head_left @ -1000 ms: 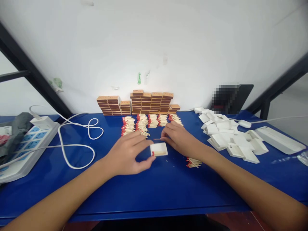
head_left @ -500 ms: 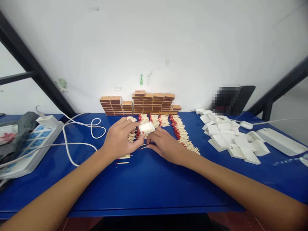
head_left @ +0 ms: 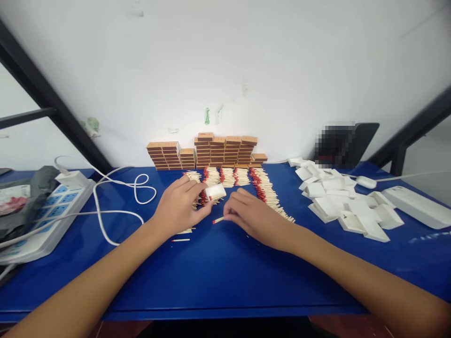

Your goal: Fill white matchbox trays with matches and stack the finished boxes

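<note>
My left hand (head_left: 178,209) is closed on a small white matchbox tray (head_left: 215,191), held just above rows of red-tipped matches (head_left: 225,177) on the blue table (head_left: 218,267). My right hand (head_left: 255,218) pinches one red-tipped match (head_left: 219,219) close to the table, just right of and below the tray. A longer row of matches (head_left: 269,195) runs diagonally past my right hand. One loose match (head_left: 181,240) lies near my left wrist.
Brown matchbox sleeves (head_left: 211,151) are stacked against the white wall. A heap of white empty trays (head_left: 345,202) lies at the right, with a white mouse (head_left: 366,182) and a long white device (head_left: 416,206). A power strip (head_left: 42,220) and white cable (head_left: 116,197) lie left.
My left hand lifted the white tray from the table's middle back toward the match rows. My right hand followed to the left and now pinches a single match.
</note>
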The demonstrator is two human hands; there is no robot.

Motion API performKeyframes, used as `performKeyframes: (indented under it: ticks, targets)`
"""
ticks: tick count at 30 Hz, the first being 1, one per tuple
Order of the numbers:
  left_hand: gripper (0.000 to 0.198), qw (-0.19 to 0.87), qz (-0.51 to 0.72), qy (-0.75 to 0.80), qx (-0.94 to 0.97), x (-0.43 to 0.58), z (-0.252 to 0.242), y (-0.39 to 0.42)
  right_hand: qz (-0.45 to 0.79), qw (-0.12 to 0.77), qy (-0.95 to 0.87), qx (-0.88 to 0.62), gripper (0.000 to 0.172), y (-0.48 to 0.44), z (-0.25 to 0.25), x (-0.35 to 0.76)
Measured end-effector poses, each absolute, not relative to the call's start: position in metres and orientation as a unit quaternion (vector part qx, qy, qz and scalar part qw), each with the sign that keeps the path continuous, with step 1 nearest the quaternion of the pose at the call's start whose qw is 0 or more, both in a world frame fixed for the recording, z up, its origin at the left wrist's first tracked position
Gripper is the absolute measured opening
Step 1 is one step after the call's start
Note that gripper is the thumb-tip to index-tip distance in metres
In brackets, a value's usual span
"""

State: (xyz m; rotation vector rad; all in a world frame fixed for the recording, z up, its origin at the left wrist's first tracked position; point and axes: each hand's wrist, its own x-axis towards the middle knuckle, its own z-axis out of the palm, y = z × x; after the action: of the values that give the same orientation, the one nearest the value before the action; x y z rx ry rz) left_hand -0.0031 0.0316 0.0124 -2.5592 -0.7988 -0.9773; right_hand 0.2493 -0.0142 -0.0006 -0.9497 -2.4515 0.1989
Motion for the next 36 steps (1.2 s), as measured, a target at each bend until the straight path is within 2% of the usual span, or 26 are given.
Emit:
performKeyframes:
  ticks: [5, 14, 20, 23, 25, 27, 30, 36]
  targets:
    - [0.025, 0.12, -0.323, -0.258, -0.903, 0.002, 0.008, 0.023, 0.011, 0.331, -0.86, -0.389, 0.012, -0.004, 0.006, 0.268]
    - [0.023, 0.107, -0.331, -0.226, -0.91, 0.012, 0.01, 0.005, -0.075, 0.297, -0.876, -0.374, 0.016, -0.006, 0.002, 0.263]
    - [0.025, 0.104, -0.329, -0.23, -0.91, 0.012, 0.008, 0.006, -0.047, 0.311, -0.879, -0.358, 0.013, -0.007, 0.004, 0.265]
    - [0.026, 0.091, -0.325, -0.242, -0.91, 0.012, 0.007, 0.006, -0.009, 0.351, -0.859, -0.372, 0.011, 0.0, 0.003, 0.274]
    - [0.025, 0.079, -0.322, -0.247, -0.911, 0.012, 0.005, 0.006, -0.031, 0.374, -0.832, -0.408, 0.013, 0.011, 0.001, 0.284]
    - [0.024, 0.065, -0.318, -0.244, -0.914, 0.012, 0.004, 0.005, -0.072, 0.358, -0.815, -0.45, 0.014, 0.023, -0.004, 0.296]
    - [0.024, 0.041, -0.304, -0.232, -0.923, 0.013, 0.001, 0.004, -0.078, 0.285, -0.817, -0.495, 0.012, 0.038, -0.01, 0.31]
    - [0.025, 0.016, -0.283, -0.238, -0.929, 0.014, -0.001, 0.003, -0.072, 0.205, -0.842, -0.493, 0.019, 0.049, -0.015, 0.313]
